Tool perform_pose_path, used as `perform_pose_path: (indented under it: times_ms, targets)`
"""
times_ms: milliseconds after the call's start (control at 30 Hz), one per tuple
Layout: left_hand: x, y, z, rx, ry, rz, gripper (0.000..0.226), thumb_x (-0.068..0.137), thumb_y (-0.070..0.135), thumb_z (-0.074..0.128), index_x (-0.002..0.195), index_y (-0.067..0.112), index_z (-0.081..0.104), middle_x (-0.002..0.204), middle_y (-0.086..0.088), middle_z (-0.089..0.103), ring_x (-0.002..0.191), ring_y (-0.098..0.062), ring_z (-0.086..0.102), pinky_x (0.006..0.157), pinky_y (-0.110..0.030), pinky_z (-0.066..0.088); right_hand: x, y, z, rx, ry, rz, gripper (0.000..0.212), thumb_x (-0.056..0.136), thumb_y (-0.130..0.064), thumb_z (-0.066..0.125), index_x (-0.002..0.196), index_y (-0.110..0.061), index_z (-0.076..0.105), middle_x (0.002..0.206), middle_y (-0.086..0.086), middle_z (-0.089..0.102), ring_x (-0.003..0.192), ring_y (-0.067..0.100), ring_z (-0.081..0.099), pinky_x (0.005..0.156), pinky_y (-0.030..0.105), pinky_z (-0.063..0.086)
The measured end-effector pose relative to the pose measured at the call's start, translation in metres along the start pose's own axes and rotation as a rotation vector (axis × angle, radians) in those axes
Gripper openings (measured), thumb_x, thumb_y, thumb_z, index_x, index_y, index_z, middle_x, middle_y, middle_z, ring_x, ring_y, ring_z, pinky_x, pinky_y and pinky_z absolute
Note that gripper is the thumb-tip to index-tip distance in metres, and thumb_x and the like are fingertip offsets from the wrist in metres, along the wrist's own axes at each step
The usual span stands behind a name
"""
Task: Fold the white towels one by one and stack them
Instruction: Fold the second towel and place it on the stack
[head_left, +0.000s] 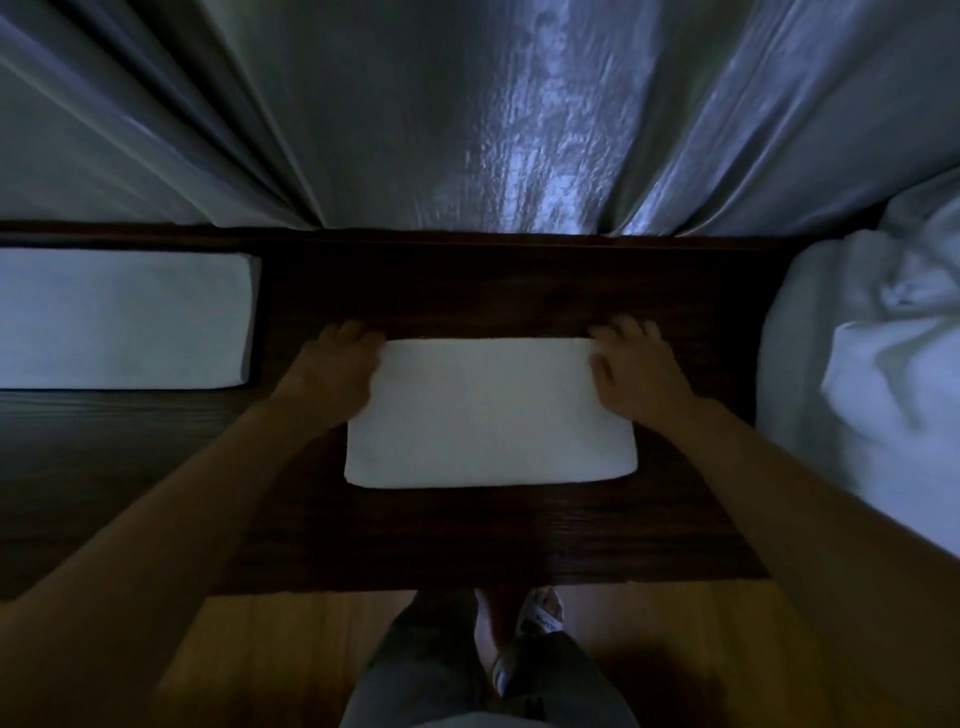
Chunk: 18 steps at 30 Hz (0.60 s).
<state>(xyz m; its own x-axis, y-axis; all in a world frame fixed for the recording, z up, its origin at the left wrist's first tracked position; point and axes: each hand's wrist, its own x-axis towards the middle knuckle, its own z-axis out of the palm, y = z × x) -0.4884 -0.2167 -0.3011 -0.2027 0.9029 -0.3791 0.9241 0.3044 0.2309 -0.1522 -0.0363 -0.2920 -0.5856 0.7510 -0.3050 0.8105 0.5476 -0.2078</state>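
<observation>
While pale grey curtains (415, 114) hang along the back, a dark wooden tabletop (493, 530) fills the middle of the view. A heap of unfolded white towels (878, 364) lies at three o'clock, and a stack of folded white towels (119, 319) sits at nine o'clock, well apart from the centre. At the centre lies a folded white rectangular towel (488, 413), flat, its long axis running from nine to three o'clock. The left hand (332, 364) rests at the towel's far left corner, at ten o'clock, and the right hand (634, 369) at the far right corner, at two o'clock. Both hands lie flat with fingers fairly straight, pressing rather than gripping, each equally near. Any coming fold or lift toward the stack would likely travel leftward.
</observation>
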Motion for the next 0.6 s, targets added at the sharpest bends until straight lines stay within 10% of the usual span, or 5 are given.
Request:
perform_pose_path:
  times_ms: [133,300,433,600]
  targets:
    - [0.020,-0.014,-0.033,-0.256,-0.224,-0.122,0.051,0.099,0.030,0.063,0.144,0.011,0.049,0.145,-0.013,0.051,0.130,-0.029,0.050,0.102,-0.031,0.042,0.031,0.010,-0.034,0.223,-0.243,0.118,0.039,0.092,-0.020,0.070,0.128,-0.008,0.061,0.117,0.014,0.063,0.112,0.031,0.061,0.089,0.027,0.044]
    - [0.021,-0.010,-0.053,-0.194,-0.474,-0.207,0.068,0.095,0.045,0.065,0.151,0.013,0.042,0.151,-0.008,0.043,0.131,-0.025,0.047,0.105,-0.032,0.040,0.037,0.008,-0.054,0.214,-0.459,0.103,0.034,0.090,-0.027,0.076,0.117,-0.006,0.068,0.114,0.010,0.065,0.103,0.026,0.064,0.094,0.041,0.054]
    - [0.002,-0.010,-0.067,-0.404,-0.440,-0.199,0.040,0.094,0.025,0.071,0.129,0.010,0.057,0.117,-0.010,0.065,0.097,-0.023,0.067,0.066,-0.030,0.056,0.021,0.011,-0.071,0.407,-0.470,0.085,0.024,0.090,-0.022,0.077,0.108,-0.013,0.064,0.098,0.011,0.072,0.069,0.017,0.069,0.056,0.033,0.055]
    - [-0.037,-0.009,-0.115,-0.475,-0.195,-0.152,0.021,0.087,0.021,0.079,0.105,0.017,0.067,0.083,-0.008,0.075,0.064,-0.013,0.072,0.054,-0.027,0.056,-0.002,0.009,-0.108,0.597,-0.280,0.053,0.026,0.083,-0.012,0.083,0.098,-0.006,0.062,0.075,0.013,0.076,0.053,0.015,0.069,0.041,0.026,0.048]
